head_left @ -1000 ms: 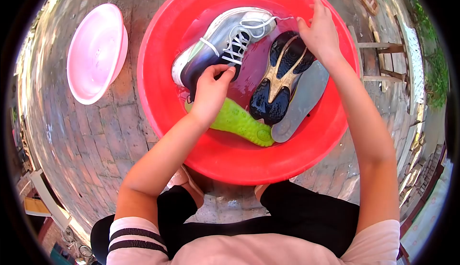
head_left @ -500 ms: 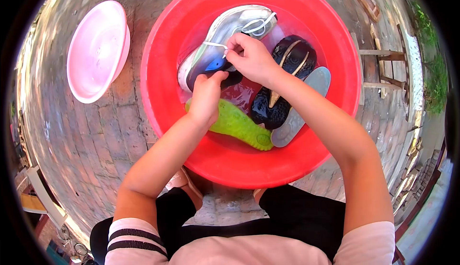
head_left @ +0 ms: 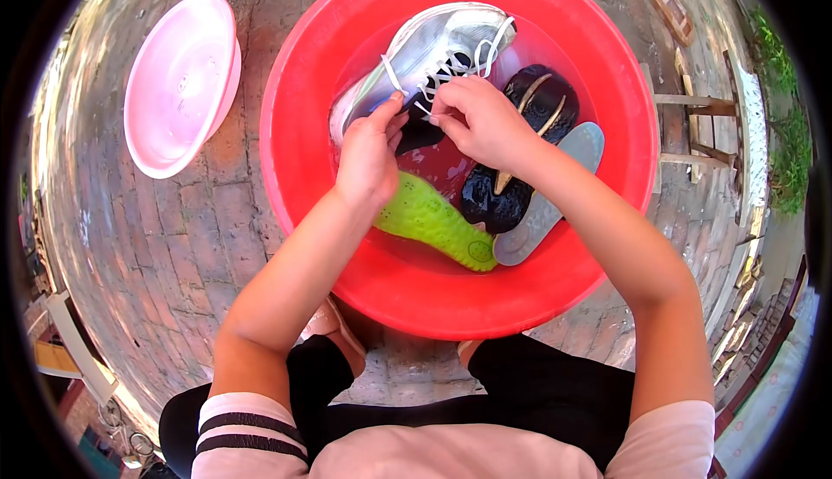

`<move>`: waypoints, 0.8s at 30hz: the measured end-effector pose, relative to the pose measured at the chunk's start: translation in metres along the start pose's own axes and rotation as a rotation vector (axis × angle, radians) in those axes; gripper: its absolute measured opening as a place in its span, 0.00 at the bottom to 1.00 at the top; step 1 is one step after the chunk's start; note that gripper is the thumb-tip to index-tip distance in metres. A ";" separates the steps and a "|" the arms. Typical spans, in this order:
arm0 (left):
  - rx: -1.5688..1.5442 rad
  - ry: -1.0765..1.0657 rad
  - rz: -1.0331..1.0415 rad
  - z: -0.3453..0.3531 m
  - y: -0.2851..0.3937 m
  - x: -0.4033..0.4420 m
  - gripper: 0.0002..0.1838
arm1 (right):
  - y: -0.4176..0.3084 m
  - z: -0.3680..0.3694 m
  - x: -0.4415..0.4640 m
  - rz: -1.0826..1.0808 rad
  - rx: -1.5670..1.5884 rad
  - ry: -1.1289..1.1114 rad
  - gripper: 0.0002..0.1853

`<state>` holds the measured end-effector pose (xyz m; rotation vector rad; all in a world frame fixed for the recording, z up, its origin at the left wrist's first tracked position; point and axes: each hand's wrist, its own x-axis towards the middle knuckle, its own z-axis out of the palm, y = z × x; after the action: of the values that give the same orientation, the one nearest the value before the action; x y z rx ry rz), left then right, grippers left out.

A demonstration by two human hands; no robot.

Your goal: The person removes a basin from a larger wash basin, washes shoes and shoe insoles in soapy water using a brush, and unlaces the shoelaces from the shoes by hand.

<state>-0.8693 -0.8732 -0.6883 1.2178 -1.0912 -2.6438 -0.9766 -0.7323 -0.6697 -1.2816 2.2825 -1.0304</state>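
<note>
A grey-and-white sneaker (head_left: 425, 42) lies tilted in a red basin (head_left: 416, 301), its opening toward me. White shoelaces (head_left: 445, 70) criss-cross its front, with one loose length looping over the toe end. My left hand (head_left: 373, 145) is closed at the shoe's opening, thumb up by a blue patch and a strand of lace; its fingertips are partly hidden. Thumb and finger of my right hand (head_left: 481, 119) pinch a lace beside the opening. Below my hands lies a lime-green insole (head_left: 433, 222). Right of it are a dark shoe (head_left: 498, 197), sole side down or up I cannot tell, and a grey insole (head_left: 546, 197).
Shallow water sits in the basin around the shoes. A pink basin (head_left: 178, 89) stands on the brick paving (head_left: 217, 219) at the left. Wooden frames (head_left: 706, 106) stand at the right, near green plants (head_left: 787, 132). My knees are against the basin's near side.
My right hand has moved right and down from the lace strand near the heel to another lace. My left hand has risen along the opening. More lacing shows now.
</note>
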 end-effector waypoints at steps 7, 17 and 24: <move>-0.098 -0.086 -0.014 0.003 0.003 0.000 0.09 | -0.003 -0.031 -0.035 0.029 -0.223 -0.055 0.07; -0.117 -0.063 -0.159 -0.009 -0.003 0.010 0.08 | -0.013 0.011 -0.016 0.312 0.296 0.040 0.06; -0.157 -0.016 -0.143 -0.009 0.009 0.016 0.10 | -0.003 -0.024 -0.070 0.034 -0.381 -0.504 0.08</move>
<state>-0.8762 -0.8897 -0.6972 1.2907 -0.8089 -2.7848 -0.9507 -0.6638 -0.6559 -1.4346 2.1370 -0.2134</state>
